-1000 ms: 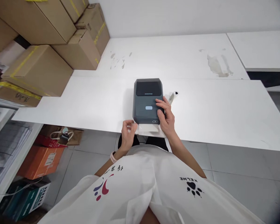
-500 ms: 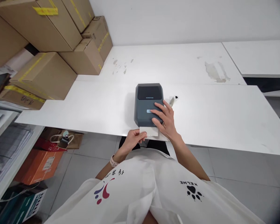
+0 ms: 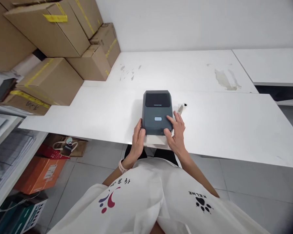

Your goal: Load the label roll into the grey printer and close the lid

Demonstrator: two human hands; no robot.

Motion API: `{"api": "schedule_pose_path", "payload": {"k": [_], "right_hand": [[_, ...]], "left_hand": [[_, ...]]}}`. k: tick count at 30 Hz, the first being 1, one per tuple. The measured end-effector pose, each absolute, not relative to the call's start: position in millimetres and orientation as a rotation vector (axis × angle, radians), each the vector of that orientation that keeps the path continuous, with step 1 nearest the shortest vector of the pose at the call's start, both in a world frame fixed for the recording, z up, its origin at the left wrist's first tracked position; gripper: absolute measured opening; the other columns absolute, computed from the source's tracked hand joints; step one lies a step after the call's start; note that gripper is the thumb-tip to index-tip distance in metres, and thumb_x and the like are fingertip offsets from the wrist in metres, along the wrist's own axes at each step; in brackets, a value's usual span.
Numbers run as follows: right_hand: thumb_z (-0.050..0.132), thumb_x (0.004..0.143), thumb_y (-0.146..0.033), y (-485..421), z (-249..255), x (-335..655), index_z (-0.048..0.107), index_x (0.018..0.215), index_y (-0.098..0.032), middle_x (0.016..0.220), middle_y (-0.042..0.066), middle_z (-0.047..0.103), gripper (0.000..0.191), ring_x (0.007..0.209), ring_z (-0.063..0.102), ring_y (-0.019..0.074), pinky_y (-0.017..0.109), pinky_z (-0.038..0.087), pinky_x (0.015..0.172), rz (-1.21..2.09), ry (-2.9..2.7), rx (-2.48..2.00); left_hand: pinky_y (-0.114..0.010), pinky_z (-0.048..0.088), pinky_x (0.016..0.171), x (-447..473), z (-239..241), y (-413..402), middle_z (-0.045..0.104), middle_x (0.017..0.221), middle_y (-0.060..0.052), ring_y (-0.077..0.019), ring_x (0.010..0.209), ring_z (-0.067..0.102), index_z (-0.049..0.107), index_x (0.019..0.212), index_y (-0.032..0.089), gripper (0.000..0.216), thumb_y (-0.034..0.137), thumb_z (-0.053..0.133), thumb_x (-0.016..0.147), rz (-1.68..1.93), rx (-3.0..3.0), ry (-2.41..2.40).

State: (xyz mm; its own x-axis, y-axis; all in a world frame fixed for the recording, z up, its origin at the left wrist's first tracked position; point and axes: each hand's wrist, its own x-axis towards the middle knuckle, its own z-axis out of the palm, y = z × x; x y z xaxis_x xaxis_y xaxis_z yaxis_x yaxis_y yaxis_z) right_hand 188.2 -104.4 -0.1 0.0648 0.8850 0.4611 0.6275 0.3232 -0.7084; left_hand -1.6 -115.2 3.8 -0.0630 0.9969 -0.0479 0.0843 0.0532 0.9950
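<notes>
A dark grey label printer (image 3: 157, 112) stands near the front edge of the white table, with a dark window and a pale button on top. From its front slot a white label strip (image 3: 156, 139) sticks out. My left hand (image 3: 137, 141) grips the printer's left front corner, its fingers along the side and the thumb at the front. On the other side, my right hand (image 3: 177, 133) holds the right front corner; the thumb and a finger rest on top, with the other fingers by the side. Just right of the printer lies a small white paper roll (image 3: 182, 108).
Taped cardboard boxes (image 3: 51, 76) are stacked at the left end of the white table (image 3: 224, 126). Below left, an orange box (image 3: 40, 174) and a shelf (image 3: 12, 162) with papers stand by the floor. A wall (image 3: 185, 26) rises behind the table.
My left hand has let go of the label strip and moved up to the printer's left side. My right hand has shifted off the button toward the right edge.
</notes>
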Motion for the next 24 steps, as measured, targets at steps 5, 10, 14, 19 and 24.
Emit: {"api": "schedule_pose_path", "payload": {"k": [5,10,14,19,24], "right_hand": [[0.041,0.105,-0.054,-125.0,-11.4,187.2,0.035,0.16,-0.039,0.167,0.006,0.041,0.058,0.158,0.032,0.0297,0.064,0.03,0.126,0.585,-1.449,-1.405],[0.041,0.104,-0.058,-124.8,-5.5,189.1,0.041,0.158,-0.037,0.166,0.006,0.044,0.058,0.155,0.038,0.0301,0.062,0.034,0.125,0.686,-1.389,-1.366],[0.041,0.104,-0.057,-124.7,-8.8,187.0,0.042,0.158,-0.034,0.165,0.007,0.045,0.059,0.155,0.04,0.0289,0.057,0.037,0.126,0.694,-1.327,-1.332],[0.037,0.106,-0.056,-117.4,-4.0,190.6,0.043,0.158,-0.036,0.165,0.004,0.045,0.056,0.154,0.042,0.0285,0.057,0.037,0.126,0.697,-1.305,-1.248],[0.029,0.105,-0.064,-70.6,32.9,196.4,0.027,0.164,-0.036,0.171,0.003,0.033,0.065,0.16,0.028,0.0312,0.059,0.028,0.13,0.504,-1.475,-1.167]], "left_hand": [[-0.04,0.022,0.134,-2.8,0.4,-114.2,0.032,0.173,0.001,-0.0223,0.163,0.022,0.042,0.158,0.033,0.064,0.062,0.042,0.101,1.225,1.24,1.349],[-0.039,0.022,0.134,-0.8,-3.4,-112.3,0.034,0.172,0.0,-0.0218,0.163,0.023,0.044,0.158,0.03,0.064,0.061,0.039,0.102,1.274,1.222,1.307],[-0.039,0.023,0.134,2.5,-7.8,-113.1,0.032,0.172,0.001,-0.0225,0.163,0.022,0.042,0.159,0.031,0.065,0.061,0.039,0.102,1.31,1.199,1.302],[-0.039,0.026,0.133,-2.1,6.7,-104.6,0.035,0.171,0.003,-0.023,0.162,0.025,0.05,0.154,0.032,0.059,0.058,0.036,0.103,1.347,1.258,1.265],[-0.044,0.029,0.131,-5.6,36.7,-62.8,0.049,0.163,0.001,-0.0266,0.157,0.037,0.054,0.15,0.034,0.055,0.057,0.044,0.101,1.466,1.331,1.068]]}}
